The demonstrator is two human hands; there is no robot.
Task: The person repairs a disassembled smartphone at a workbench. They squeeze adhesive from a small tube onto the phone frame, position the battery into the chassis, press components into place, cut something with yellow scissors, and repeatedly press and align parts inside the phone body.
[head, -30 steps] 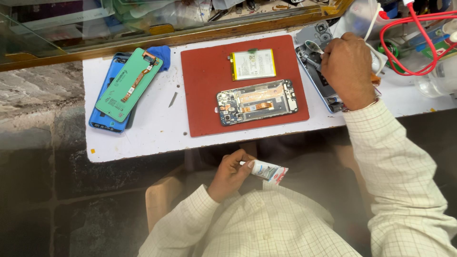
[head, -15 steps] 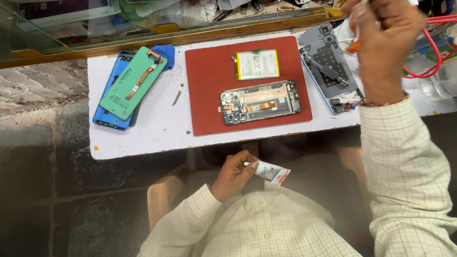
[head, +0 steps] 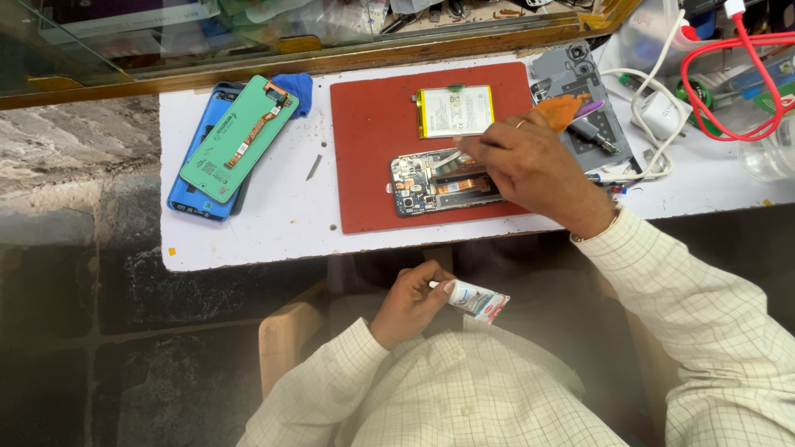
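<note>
- Right hand (head: 530,170), pinching a small white tool, now covers the opened phone (head: 439,182) on the red mat (head: 368,141), below the battery (head: 457,111).
- Left hand (head: 410,302) still grips a glue tube (head: 476,300) below the mat.

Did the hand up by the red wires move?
Yes. The right hand has come down and leftward from the red cable corner onto the red mat, over the opened phone.

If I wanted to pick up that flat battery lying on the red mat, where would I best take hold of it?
Take the battery by its two long edges, coming straight down from above. It lies flat on the red mat, so only the edges offer a grip. Its far and left sides look free, while the right hand and the opened phone sit close on the near side.
</note>
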